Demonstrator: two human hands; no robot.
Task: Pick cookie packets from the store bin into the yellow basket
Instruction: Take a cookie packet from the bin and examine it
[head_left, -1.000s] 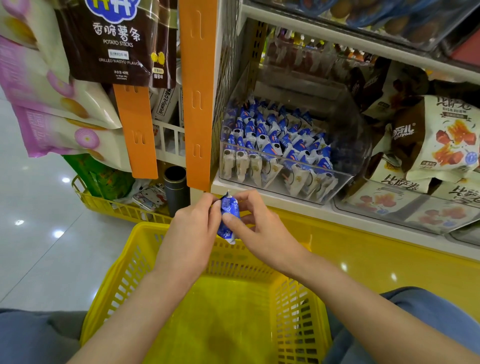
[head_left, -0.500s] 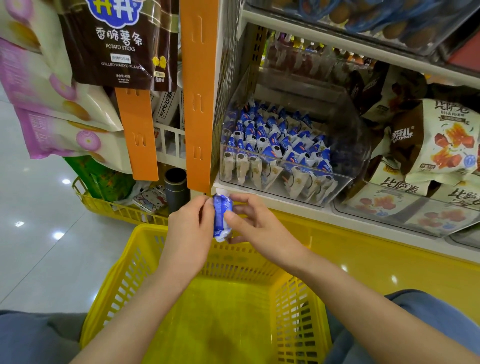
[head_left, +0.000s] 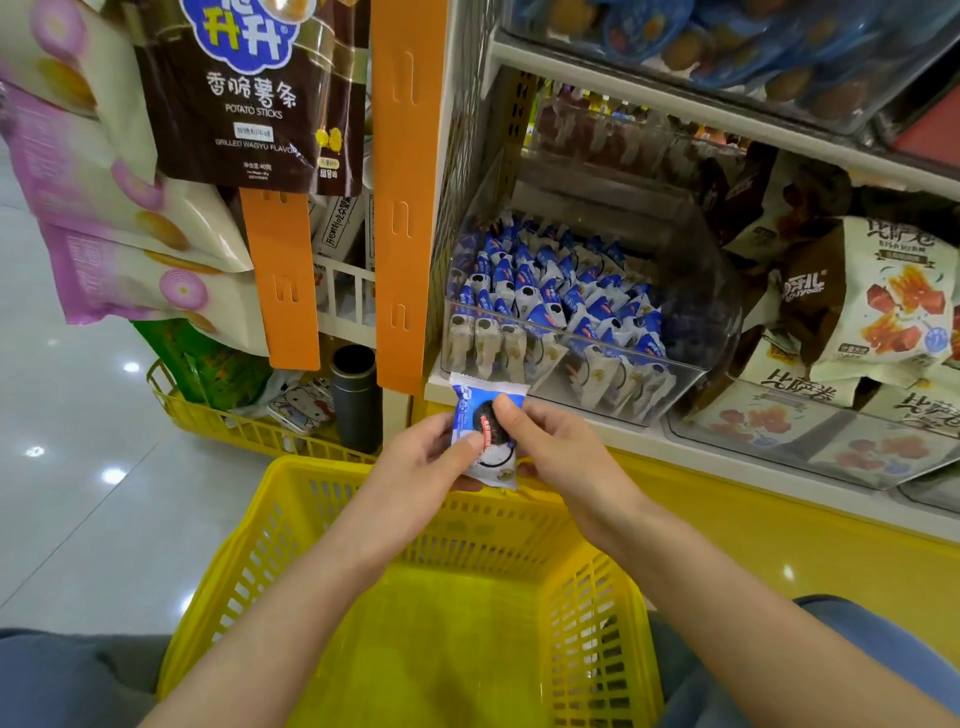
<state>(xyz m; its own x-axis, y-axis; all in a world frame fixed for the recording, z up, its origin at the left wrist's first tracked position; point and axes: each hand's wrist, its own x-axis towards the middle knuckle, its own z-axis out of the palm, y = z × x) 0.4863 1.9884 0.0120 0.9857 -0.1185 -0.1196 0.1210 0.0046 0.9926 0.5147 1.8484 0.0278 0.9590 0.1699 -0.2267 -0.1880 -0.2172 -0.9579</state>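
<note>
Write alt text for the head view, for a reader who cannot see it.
A left hand and right hand hold one blue cookie packet above a yellow basket. Behind, a clear bin holds many more.

The cookie packet (head_left: 488, 432) is showing blue over white with a black cookie print; the binned packets (head_left: 545, 291) are repeating that blue and white. The basket (head_left: 602, 634) is showing yellow in a slotted grid; the upright strip (head_left: 410, 182) is showing plain orange; the hanging bag (head_left: 249, 93) is showing dark brown.
</note>
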